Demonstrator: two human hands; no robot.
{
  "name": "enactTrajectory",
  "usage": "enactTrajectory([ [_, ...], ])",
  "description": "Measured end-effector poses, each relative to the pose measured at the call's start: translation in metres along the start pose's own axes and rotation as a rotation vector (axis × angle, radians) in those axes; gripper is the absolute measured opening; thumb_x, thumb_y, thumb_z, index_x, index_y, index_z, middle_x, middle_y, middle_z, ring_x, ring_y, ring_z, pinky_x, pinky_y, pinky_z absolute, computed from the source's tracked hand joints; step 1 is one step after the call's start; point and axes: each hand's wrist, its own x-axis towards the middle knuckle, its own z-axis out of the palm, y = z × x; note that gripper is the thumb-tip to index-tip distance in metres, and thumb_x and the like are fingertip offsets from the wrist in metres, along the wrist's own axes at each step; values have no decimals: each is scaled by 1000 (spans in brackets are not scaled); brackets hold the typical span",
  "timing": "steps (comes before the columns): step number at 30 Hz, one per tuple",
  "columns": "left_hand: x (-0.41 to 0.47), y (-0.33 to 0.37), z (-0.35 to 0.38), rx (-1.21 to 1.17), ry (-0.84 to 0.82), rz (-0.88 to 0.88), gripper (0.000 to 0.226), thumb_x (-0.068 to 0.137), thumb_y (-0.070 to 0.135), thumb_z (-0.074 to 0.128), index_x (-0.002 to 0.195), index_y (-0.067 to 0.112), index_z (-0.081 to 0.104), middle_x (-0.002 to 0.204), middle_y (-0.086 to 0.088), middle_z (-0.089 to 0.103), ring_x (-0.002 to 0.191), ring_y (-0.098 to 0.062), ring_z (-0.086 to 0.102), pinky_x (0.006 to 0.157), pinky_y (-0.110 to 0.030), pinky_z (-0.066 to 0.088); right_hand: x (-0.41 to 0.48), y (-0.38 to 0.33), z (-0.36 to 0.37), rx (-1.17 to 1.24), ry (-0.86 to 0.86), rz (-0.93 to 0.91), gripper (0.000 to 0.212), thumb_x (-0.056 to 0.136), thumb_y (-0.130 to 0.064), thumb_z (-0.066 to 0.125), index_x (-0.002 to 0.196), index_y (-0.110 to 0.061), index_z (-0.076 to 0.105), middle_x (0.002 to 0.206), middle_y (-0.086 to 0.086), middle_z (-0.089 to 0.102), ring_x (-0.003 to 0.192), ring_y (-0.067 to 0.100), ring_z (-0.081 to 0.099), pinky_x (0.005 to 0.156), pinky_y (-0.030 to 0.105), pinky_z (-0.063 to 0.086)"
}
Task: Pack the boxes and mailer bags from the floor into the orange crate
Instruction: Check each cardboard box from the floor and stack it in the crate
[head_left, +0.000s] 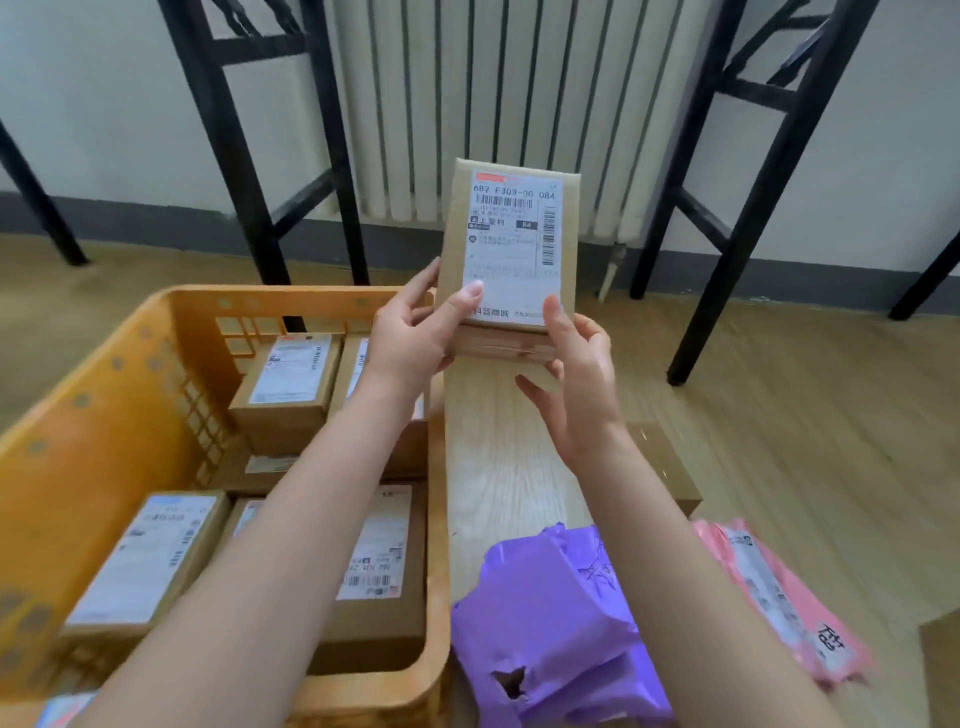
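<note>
One flat brown cardboard box (511, 244) with a white shipping label, held upright in the air, label toward the viewer, just right of the far right corner of the orange perforated plastic crate (104, 389).

Grip on the box's lower end, both hands:
- left hand (410, 338): thumb on the label, fingers round the left edge
- right hand (582, 374): thumb on the label's lower right corner, fingers curled under the bottom edge

Crate on the floor at left, holding several labelled brown cardboard boxes (291, 384) laid flat, labels up.

Near right, on the floor just beside the crate wall: crumpled purple plastic mailer bag (550, 613), torn at one spot.

Right of it, partly hidden by the right forearm: pink plastic mailer bag (779, 597) with a white label.

Beyond the bags, partly under the same forearm: brown taped cardboard box (670, 467).

Beneath all: light wooden floor (498, 467).

Far wall: white ribbed radiator (493, 104) between black metal frame legs (244, 130).
</note>
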Motion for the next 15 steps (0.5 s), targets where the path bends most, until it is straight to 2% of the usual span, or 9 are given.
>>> enactTrajectory([
  [2, -1, 3, -30, 30, 49, -3, 64, 84, 43, 66, 141, 26, 42, 122, -1, 62, 110, -20, 61, 86, -35, 56, -4, 6, 19, -154, -19, -87, 58, 66, -64, 67, 112, -36, 47, 137, -2, 43, 126, 15, 46, 104, 41, 43],
  [5, -5, 4, -70, 35, 168, -33, 64, 81, 47, 68, 136, 23, 45, 118, -1, 63, 107, -20, 62, 85, -37, 57, -10, 14, 47, -359, -33, -210, 33, 81, -53, 65, 105, -36, 51, 133, -4, 46, 123, 13, 48, 101, 36, 46],
  [8, -9, 2, -101, -5, 278, -70, 57, 80, 46, 69, 127, 21, 49, 116, -4, 64, 106, -23, 63, 84, -37, 57, -15, 21, 77, -466, -89, -261, 44, 82, -53, 62, 114, -22, 61, 121, -4, 62, 111, 12, 59, 92, 39, 53],
  [10, -10, 2, -119, -44, 348, -96, 56, 80, 45, 69, 127, 19, 52, 116, -4, 65, 106, -25, 63, 83, -37, 57, -17, 26, 93, -512, -145, -279, 51, 81, -54, 61, 119, -21, 64, 114, -5, 68, 106, 10, 63, 90, 38, 55],
  [13, -11, 1, -145, -94, 417, -117, 50, 81, 43, 69, 123, 17, 58, 109, -2, 68, 102, -22, 65, 79, -35, 56, -20, 29, 114, -581, -256, -268, 43, 90, -43, 58, 125, -18, 62, 119, -6, 67, 106, 4, 60, 89, 24, 52],
  [15, -13, -1, -161, -114, 443, -138, 35, 84, 38, 67, 113, 19, 62, 97, 3, 69, 90, -13, 65, 74, -31, 54, -23, 30, 125, -637, -354, -227, 41, 93, -40, 55, 127, -18, 61, 120, -9, 65, 107, 2, 57, 89, 21, 47],
])
